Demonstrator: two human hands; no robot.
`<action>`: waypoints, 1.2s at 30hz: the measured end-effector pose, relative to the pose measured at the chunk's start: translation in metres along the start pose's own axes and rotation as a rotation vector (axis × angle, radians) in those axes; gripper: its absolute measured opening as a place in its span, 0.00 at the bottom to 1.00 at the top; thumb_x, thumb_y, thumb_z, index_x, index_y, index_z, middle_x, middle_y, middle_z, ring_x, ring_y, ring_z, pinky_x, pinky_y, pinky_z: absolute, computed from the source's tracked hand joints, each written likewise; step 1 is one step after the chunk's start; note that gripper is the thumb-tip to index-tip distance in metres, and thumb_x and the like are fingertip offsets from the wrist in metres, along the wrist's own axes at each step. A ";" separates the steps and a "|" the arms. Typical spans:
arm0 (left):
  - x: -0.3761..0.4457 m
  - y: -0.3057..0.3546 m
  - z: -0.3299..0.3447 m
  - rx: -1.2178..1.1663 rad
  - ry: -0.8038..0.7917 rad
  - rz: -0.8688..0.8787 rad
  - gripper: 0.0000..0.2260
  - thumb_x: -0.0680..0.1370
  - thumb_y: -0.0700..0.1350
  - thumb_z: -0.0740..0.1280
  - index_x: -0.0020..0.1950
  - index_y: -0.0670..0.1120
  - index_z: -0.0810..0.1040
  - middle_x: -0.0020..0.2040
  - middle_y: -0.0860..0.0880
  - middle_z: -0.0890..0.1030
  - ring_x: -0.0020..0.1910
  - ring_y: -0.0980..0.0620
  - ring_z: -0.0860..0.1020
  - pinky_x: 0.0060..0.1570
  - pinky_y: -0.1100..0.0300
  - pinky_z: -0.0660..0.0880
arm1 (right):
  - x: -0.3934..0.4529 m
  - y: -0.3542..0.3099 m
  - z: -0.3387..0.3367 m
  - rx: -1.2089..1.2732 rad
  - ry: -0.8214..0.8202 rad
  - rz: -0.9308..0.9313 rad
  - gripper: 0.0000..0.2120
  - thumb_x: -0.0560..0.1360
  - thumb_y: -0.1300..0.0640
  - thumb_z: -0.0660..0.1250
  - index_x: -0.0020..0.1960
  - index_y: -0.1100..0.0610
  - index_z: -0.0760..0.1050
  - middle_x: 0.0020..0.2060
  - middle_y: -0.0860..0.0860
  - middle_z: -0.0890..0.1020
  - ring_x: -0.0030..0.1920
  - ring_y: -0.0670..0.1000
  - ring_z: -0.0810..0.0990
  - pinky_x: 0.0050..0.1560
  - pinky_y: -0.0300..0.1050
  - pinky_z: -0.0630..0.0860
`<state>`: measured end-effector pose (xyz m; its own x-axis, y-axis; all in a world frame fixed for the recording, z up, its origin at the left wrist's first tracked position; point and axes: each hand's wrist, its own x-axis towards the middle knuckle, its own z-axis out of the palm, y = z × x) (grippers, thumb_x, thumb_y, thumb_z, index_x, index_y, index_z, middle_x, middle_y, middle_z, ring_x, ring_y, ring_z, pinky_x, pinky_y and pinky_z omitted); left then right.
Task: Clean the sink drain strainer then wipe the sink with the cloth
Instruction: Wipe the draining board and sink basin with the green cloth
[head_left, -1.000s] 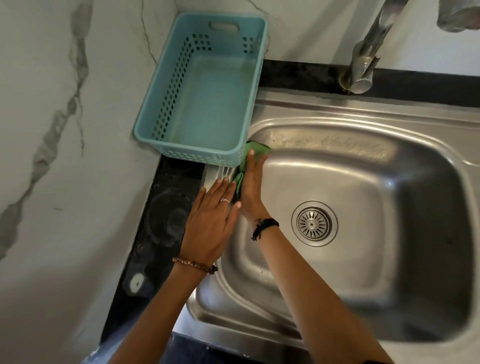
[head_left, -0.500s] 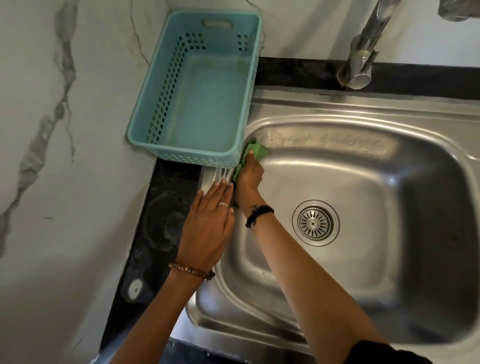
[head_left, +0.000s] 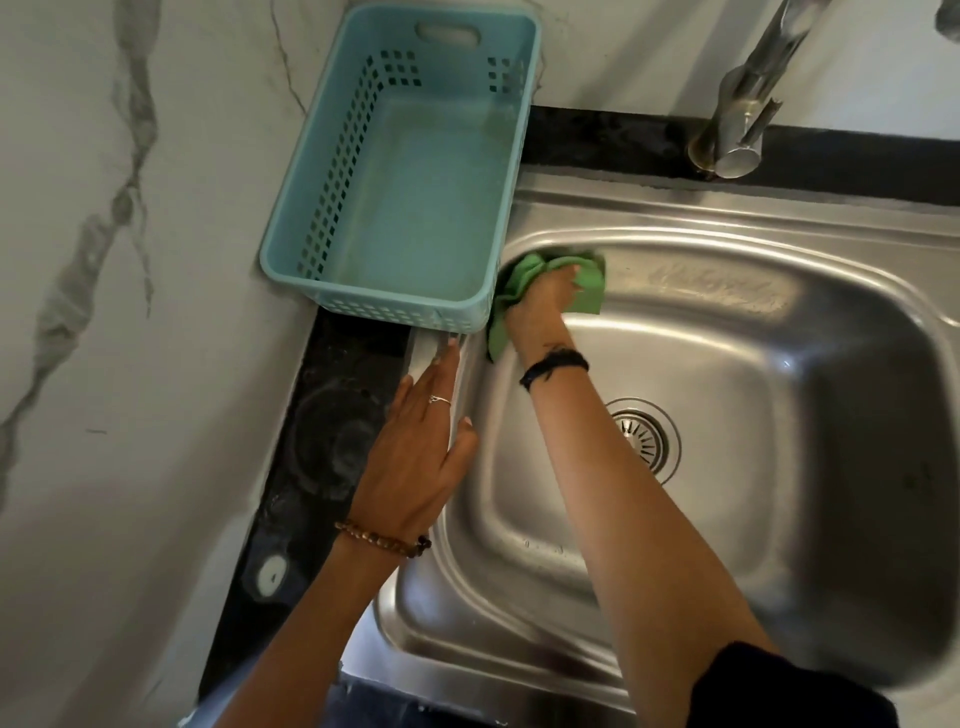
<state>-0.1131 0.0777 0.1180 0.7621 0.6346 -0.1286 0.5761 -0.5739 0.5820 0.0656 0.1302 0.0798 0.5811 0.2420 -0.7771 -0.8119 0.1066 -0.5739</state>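
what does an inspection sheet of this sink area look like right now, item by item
surface: stainless steel sink basin, shiny, faint smears on the far wall; black stone countertop to its left with pale ring marks
job's things: green cleaning cloth pressed to the basin's far-left corner; round metal drain strainer seated in the drain, partly hidden by the forearm
clutter: light blue perforated plastic basket, nothing in it, on the counter by the corner
grippers: right hand presses the cloth; left hand rests flat on the sink's left rim
cables: nothing seen
surroundings: white marble-pattern wall; steel tap behind the sink
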 end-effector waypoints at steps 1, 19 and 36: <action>0.000 -0.002 0.001 -0.042 0.007 0.003 0.29 0.75 0.47 0.52 0.74 0.49 0.43 0.74 0.58 0.48 0.72 0.65 0.49 0.74 0.62 0.43 | 0.004 0.009 0.004 0.093 -0.004 0.084 0.23 0.83 0.52 0.47 0.74 0.61 0.56 0.67 0.57 0.68 0.67 0.56 0.69 0.71 0.52 0.65; -0.038 -0.001 -0.003 0.227 -0.083 0.049 0.27 0.80 0.37 0.51 0.74 0.44 0.39 0.77 0.45 0.53 0.76 0.51 0.52 0.74 0.59 0.42 | -0.103 0.078 -0.132 -1.007 -0.444 0.578 0.21 0.81 0.64 0.49 0.30 0.58 0.64 0.13 0.48 0.69 0.10 0.43 0.65 0.13 0.30 0.60; -0.120 0.004 0.014 0.274 -0.086 0.036 0.23 0.79 0.48 0.43 0.74 0.44 0.45 0.76 0.44 0.50 0.74 0.47 0.42 0.73 0.52 0.40 | -0.137 0.062 -0.171 -1.566 -0.594 0.226 0.19 0.83 0.60 0.47 0.70 0.68 0.62 0.72 0.63 0.64 0.72 0.59 0.63 0.68 0.42 0.60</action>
<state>-0.1983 -0.0078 0.1244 0.7992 0.5714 -0.1865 0.5975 -0.7214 0.3500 -0.0546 -0.0613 0.1067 0.0734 0.4599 -0.8849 0.1738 -0.8797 -0.4427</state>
